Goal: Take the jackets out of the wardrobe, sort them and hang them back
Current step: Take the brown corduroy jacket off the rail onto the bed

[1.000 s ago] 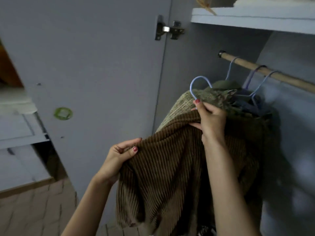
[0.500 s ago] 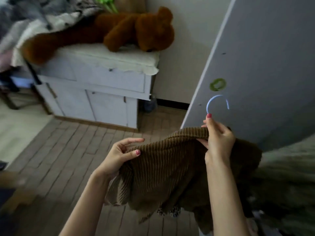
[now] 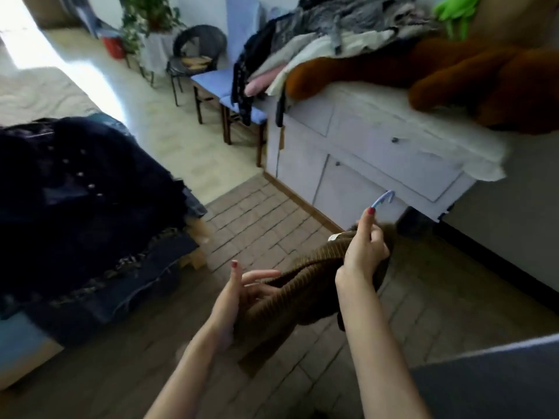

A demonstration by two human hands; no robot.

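Observation:
A brown corduroy jacket (image 3: 305,282) hangs bunched between my two hands over the tiled floor. My right hand (image 3: 364,252) grips its collar together with the neck of a light blue hanger (image 3: 382,199), whose hook sticks up above my fingers. My left hand (image 3: 242,288) holds up the jacket's lower part, fingers loosely spread under and against the cloth. A pile of dark jackets (image 3: 75,201) lies on the bed at the left. The wardrobe itself is out of view apart from a door edge (image 3: 496,379) at the bottom right.
A white dresser (image 3: 378,152) stands ahead on the right, with a big brown plush bear (image 3: 484,74) and a heap of clothes (image 3: 332,28) on top. Blue chairs (image 3: 223,83), a black wicker chair (image 3: 196,52) and a plant stand farther back.
I have turned left, away from the wardrobe, carrying the brown jacket on its hanger off the rail. The bed with the dark jackets has come into view, and the jacket now hangs lower and more bunched.

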